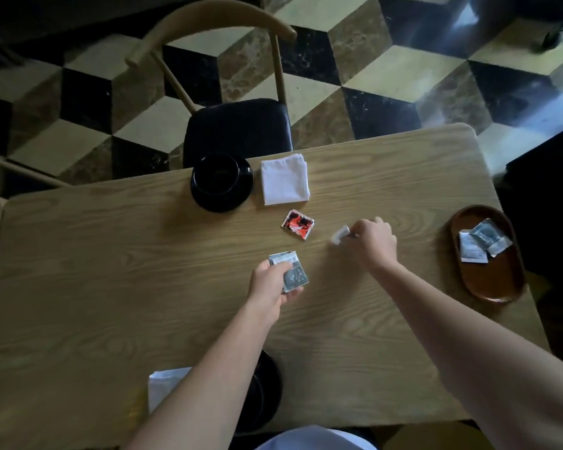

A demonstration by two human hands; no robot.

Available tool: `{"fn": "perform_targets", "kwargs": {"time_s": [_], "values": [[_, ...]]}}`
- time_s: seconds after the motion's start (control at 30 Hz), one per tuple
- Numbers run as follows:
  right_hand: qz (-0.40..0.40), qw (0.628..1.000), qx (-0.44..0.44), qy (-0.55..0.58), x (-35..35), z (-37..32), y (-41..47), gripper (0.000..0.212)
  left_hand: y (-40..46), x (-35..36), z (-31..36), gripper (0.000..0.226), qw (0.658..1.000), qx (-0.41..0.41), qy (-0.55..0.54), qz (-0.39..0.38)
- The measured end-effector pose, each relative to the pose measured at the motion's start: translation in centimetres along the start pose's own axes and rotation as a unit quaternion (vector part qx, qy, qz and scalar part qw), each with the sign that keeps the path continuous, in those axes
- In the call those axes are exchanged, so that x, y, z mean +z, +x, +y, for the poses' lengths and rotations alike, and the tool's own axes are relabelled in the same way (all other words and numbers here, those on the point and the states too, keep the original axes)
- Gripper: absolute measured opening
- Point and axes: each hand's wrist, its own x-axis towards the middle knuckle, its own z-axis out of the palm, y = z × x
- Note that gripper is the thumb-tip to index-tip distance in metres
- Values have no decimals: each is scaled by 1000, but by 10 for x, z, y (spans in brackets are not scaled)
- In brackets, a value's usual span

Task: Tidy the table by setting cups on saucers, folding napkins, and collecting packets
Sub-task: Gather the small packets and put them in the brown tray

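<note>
Two hands pinch packets: left [268,282] grey packet [290,271], right [372,240] white packet [340,235].

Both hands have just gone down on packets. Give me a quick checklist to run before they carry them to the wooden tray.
1. Left hand holds the grey packet: ok, fingers curled round it.
2. Right hand grips the white packet: ok, pinched at the fingertips, though blurred.
3. Wooden tray has room: ok, bare near end; packets in tray sit at the far end.
4. Path to the tray free: ok, bare table between.
5. Red packet collected: not ok, loose on the table.
6. Far cup on saucer: ok.
</note>
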Motion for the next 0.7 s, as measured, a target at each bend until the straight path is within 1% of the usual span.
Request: {"fn": "perform_targets", "kwargs": {"time_s": [0.13, 0.2, 0.27, 0.37, 0.47, 0.6, 0.7], "values": [[-40, 996, -54, 61, 2, -37, 9, 22, 3, -3, 2, 13, 1000, 2, -11, 5], [-57, 994, -77, 57, 6, -59, 14, 20, 4, -6, 4, 12, 1000, -2, -26, 10], [-65, 994, -74, 39, 12, -74, 19, 22, 5, -12, 6, 13, 999, -3, -40, 17], [-64, 995, -73, 5, 22, -87, 24, 27, 8, -22, 5, 14, 998, 2, -52, 31], [-40, 995, -91, -16, 31, -91, 28, 31, 7, -31, 4, 16, 998, 7, -58, 36], [-41, 994, -95, -32, 38, -94, 30, 27, 7, -39, 5, 16, 997, 12, -67, 42], [-36, 996, -73, -24, 40, -96, 27, 25, 6, -45, 5, 15, 996, 18, -74, 44]]}}
